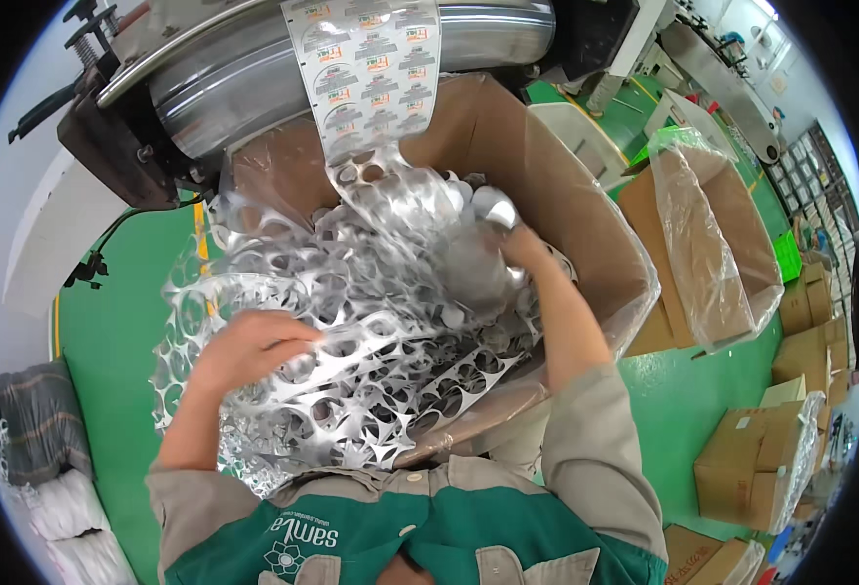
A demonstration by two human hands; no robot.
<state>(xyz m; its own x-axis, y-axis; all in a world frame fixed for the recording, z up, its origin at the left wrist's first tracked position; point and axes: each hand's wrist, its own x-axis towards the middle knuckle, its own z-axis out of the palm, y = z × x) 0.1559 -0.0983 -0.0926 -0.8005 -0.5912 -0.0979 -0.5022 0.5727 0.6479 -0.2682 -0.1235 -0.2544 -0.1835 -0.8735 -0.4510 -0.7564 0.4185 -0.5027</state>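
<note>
My left hand [254, 346] is closed, fingers together, on the edge of a silver foil strip [351, 346] punched with round holes. A large tangle of the same punched foil waste [254, 283] spreads around and below it. My right hand [519, 249] reaches into a lined cardboard box [571, 210], among loose silver foil discs [493, 207]. Motion smears its fingers and the silver material beside them, so I cannot make out its grip. Above, a printed foil web [376, 78] hangs down over a metal roller [229, 93] and meets the punched foil.
The machine's dark bracket [117, 146] sits at the upper left. To the right stands another plastic-lined carton [731, 234], with closed cardboard boxes [741, 453] farther along. A folded dark blanket [39, 414] lies at the left, above white bundles [74, 507]. The floor [108, 331] is green.
</note>
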